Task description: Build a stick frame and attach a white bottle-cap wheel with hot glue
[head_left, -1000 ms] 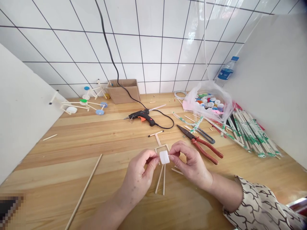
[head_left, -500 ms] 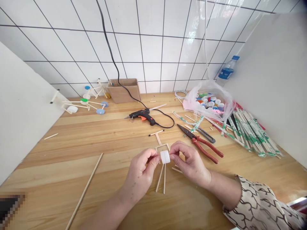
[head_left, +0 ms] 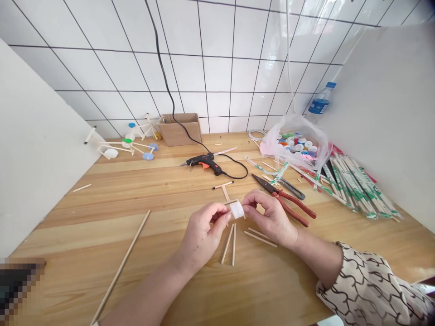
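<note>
Over the wooden table (head_left: 142, 190), my left hand (head_left: 204, 235) and my right hand (head_left: 270, 217) meet at a small white bottle cap (head_left: 237, 209). Thumb and forefinger of my right hand pinch the cap. The fingertips of my left hand are curled close beside it, on the thin stick frame (head_left: 227, 194) that runs away from me under the cap. Whether the cap touches the frame I cannot tell. Two short sticks (head_left: 230, 243) lie just below the hands, and another stick (head_left: 260, 237) lies by my right wrist.
Red-handled pliers (head_left: 287, 201) lie right of my hands. A black glue gun (head_left: 205, 163) with its cord lies behind. Further back are a cardboard box (head_left: 179, 128), stick-and-cap models (head_left: 129, 144), a bag of caps (head_left: 295, 146), wrapped chopsticks (head_left: 356, 190) and a water bottle (head_left: 319, 103). A long stick (head_left: 122, 265) lies left.
Both hands have moved slightly away from me with the cap, which is now tilted. The view has shifted a little to the left. A stick by my right wrist has come into sight.
</note>
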The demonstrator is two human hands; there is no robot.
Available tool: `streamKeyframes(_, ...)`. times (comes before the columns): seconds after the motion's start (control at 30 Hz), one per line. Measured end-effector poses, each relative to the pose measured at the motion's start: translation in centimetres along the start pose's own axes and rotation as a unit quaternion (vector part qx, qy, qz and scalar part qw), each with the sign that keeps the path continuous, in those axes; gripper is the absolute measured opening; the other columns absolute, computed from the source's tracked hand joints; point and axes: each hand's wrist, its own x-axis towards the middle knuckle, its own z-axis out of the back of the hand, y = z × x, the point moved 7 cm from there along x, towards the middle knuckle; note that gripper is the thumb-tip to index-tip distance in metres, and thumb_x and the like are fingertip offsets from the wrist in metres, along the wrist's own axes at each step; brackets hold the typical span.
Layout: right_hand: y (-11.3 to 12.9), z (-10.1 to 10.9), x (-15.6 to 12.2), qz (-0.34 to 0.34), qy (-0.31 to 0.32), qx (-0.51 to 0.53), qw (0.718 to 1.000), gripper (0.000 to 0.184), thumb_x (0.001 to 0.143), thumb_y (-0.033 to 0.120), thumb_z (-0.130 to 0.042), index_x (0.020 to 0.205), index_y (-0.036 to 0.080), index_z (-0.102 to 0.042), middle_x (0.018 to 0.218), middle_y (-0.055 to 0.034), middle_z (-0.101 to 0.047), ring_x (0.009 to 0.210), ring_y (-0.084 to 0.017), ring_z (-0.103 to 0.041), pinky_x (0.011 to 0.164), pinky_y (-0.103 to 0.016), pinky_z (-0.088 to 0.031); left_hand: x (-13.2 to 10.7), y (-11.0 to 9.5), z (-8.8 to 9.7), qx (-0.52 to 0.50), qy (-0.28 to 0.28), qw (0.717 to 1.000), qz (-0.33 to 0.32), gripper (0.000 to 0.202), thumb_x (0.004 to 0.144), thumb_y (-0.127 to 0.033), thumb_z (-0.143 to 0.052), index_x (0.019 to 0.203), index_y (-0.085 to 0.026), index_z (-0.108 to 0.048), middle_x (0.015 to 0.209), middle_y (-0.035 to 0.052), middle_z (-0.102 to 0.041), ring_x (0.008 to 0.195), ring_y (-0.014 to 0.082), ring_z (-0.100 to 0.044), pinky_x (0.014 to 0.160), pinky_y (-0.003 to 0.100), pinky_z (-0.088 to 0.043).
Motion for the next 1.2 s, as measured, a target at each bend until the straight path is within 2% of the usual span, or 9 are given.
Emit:
streamKeyframes(0.33, 0.58, -0.25, -0.06, 0.024, 0.020, -0.011, 0.999, 0.006, 0.080, 0.017, -0.053, 0.075, 0.017, -0.056, 0.070, -0.0019, -0.056, 0.064, -0.014, -0.050, 0.060, -0.028, -0.042, 0.27, -0.01, -0.02, 0.076, -0.016, 0.995, -0.064, 0.012, 0.082, -0.019, -0.046, 0.074, -0.019, -0.055, 0.067, -0.0004, -0.060, 0.063, 0.0130, -0.055, 0.061, 0.023, -0.042)
streamKeyframes(0.47, 0.43, -0.24, -0.08, 0.032, 0.009, -0.022, 0.999, 0.004, 0.078, 0.015, -0.054, 0.074, 0.017, -0.056, 0.070, -0.0011, -0.055, 0.064, -0.014, -0.050, 0.061, -0.027, -0.043, 0.33, 0.30, -0.17, 0.088, -0.008, 0.994, -0.067, 0.013, 0.083, -0.020, -0.045, 0.076, -0.019, -0.055, 0.069, -0.0001, -0.061, 0.064, 0.0133, -0.055, 0.062, 0.023, -0.042)
streamKeyframes(0.67, 0.62, -0.35, -0.09, 0.064, 0.005, -0.030, 0.997, 0.007, 0.079, 0.013, -0.053, 0.074, 0.017, -0.055, 0.070, -0.0008, -0.055, 0.064, -0.013, -0.050, 0.060, -0.026, -0.043, 0.38, 0.21, -0.18, 0.096, -0.012, 0.992, -0.081, 0.015, 0.084, -0.021, -0.043, 0.074, -0.019, -0.054, 0.062, -0.0023, -0.055, 0.058, 0.0123, -0.052, 0.056, 0.021, -0.039)
streamKeyframes(1.0, 0.10, -0.64, 0.05, 0.069, 0.021, -0.042, 0.996, 0.007, 0.080, 0.015, -0.051, 0.073, 0.017, -0.054, 0.070, -0.0009, -0.054, 0.064, -0.013, -0.049, 0.059, -0.026, -0.041, 0.51, 0.37, -0.08, 0.113, -0.011, 0.990, -0.082, 0.015, 0.083, -0.020, -0.044, 0.072, -0.019, -0.054, 0.059, -0.0036, -0.052, 0.055, 0.0114, -0.047, 0.053, 0.020, -0.034)
streamKeyframes(1.2, 0.72, -0.52, 0.32, 0.087, 0.026, -0.062, 0.994, 0.010, 0.081, 0.016, -0.049, 0.072, 0.017, -0.053, 0.069, -0.0017, -0.053, 0.063, -0.014, -0.048, 0.059, -0.027, -0.041, 0.56, -0.08, -0.01, 0.115, -0.012, 0.989, -0.089, 0.015, 0.083, -0.019, -0.042, 0.072, -0.019, -0.052, 0.060, -0.0036, -0.050, 0.055, 0.0115, -0.046, 0.054, 0.021, -0.033)
